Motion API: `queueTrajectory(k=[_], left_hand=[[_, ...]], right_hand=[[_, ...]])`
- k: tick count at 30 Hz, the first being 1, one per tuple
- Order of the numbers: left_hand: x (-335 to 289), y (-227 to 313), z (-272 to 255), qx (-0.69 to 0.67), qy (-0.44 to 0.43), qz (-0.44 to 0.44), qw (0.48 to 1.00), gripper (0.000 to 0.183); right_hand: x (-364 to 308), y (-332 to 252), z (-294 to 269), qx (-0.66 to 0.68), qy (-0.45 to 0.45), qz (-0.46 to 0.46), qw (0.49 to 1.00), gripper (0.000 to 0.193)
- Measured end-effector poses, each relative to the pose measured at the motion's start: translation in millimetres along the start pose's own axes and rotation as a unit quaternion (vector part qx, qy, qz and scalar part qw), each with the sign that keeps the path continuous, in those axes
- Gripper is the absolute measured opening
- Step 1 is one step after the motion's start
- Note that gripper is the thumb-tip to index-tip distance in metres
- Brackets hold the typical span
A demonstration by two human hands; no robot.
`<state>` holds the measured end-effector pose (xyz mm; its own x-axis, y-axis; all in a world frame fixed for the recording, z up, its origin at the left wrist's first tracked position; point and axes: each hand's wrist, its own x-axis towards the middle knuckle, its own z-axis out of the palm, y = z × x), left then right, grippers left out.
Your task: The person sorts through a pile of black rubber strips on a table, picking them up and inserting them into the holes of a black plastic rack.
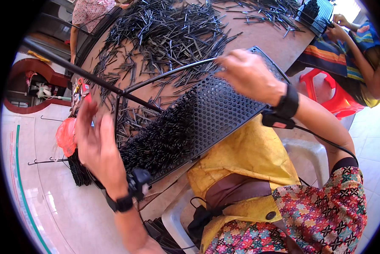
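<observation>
A black perforated tray (230, 112) lies tilted across the table edge in front of me. Dense small black pieces (162, 139) stand in the holes of its left part. Above its far right part, my right hand (251, 76) has its fingers closed at the end of one thin branch of a black jointed rod (169, 74). That rod's thicker bar runs from the upper left down toward the tray. My left hand (99, 144), slightly blurred, is raised at the tray's left end beside another branch of the rod, fingers apart, with nothing visible in it.
Loose black strips (164, 36) pile over the brown table (257, 36). A co-worker's hands (336, 27) are at another tray (317, 17) at upper right, near a red stool (325, 89). Another person (90, 17) stands at upper left. A pink plastic bag (67, 135) hangs at left.
</observation>
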<state>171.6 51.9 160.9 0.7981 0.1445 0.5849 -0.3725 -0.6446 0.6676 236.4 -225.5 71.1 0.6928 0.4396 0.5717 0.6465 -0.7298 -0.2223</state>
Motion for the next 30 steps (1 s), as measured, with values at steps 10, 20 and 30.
queueTrajectory(k=[10,20,30], left_hand=[[40,-48,-13,-0.009,-0.248,-0.102,0.963,0.028],[18,-51,-49,0.084,-0.168,-0.107,0.976,0.023],[4,-85,-116,0.182,-0.140,-0.133,0.964,0.023]], right_hand=[[-101,66,-24,0.053,-0.079,0.267,0.959,0.034],[-84,17,-28,0.146,-0.056,0.362,0.919,0.043],[-78,-29,-18,0.260,-0.118,0.279,0.917,0.036]])
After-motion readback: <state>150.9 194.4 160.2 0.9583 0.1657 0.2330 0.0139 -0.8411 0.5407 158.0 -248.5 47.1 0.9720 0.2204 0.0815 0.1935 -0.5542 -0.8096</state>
